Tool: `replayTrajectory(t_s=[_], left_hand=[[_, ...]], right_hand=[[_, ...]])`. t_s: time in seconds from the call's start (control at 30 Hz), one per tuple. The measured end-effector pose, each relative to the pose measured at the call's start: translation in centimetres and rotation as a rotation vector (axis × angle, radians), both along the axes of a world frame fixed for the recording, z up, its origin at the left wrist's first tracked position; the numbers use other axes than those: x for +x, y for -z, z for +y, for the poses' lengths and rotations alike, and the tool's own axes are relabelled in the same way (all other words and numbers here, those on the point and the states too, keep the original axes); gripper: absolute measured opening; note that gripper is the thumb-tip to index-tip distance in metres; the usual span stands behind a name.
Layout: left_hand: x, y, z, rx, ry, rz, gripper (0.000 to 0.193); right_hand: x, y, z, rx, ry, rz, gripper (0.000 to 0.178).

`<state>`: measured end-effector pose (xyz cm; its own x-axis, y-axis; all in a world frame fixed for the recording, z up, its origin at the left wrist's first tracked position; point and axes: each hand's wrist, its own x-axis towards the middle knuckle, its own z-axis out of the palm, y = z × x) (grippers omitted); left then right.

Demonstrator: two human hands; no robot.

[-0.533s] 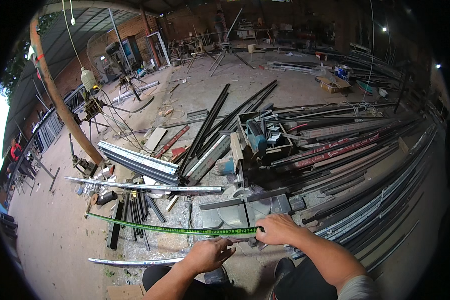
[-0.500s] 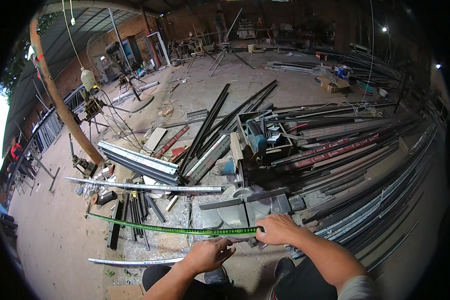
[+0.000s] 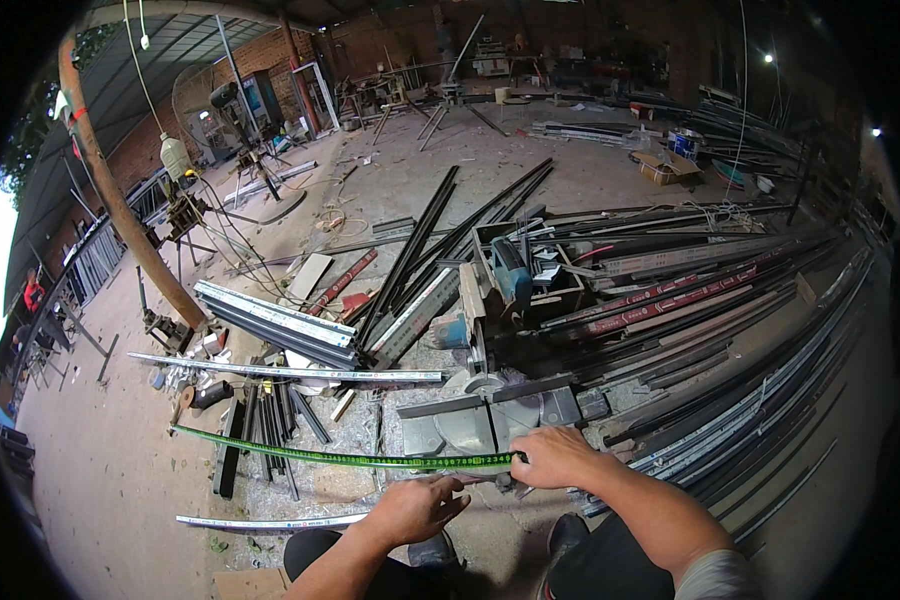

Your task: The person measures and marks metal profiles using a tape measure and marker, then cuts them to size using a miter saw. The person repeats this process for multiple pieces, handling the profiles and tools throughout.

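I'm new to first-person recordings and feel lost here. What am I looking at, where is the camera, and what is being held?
There is no robot here: these are a person's own bare hands. The camera sits on the person's head and looks down, and its fisheye lens bends straight edges near the rim.

The right hand grips one end of a green measuring tape, which stretches away to the left. The left hand is just below the tape; whether it holds anything is hard to see.

On the floor ahead are black bars, a long pale bar and a machine with a metal base, apparently a saw.
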<state>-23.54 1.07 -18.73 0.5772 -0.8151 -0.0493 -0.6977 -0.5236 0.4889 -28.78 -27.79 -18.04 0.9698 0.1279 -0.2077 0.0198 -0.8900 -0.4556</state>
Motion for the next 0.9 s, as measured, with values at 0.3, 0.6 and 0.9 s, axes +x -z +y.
replayTrajectory(t_s=[0.3, 0.6, 0.9], left_hand=[[0.1, 0.16, 0.07, 0.022, 0.003, 0.022, 0.029], [0.24, -0.17, -0.15, 0.093, 0.015, 0.077, 0.042], [0.24, -0.33, -0.06, 0.091, 0.008, 0.097, 0.044]], right_hand=[[0.12, 0.19, -0.04, 0.008, -0.011, 0.001, 0.037], [0.05, -0.19, -0.12, -0.001, -0.012, 0.019, 0.037], [0.14, -0.2, -0.05, 0.005, -0.003, 0.024, 0.037]])
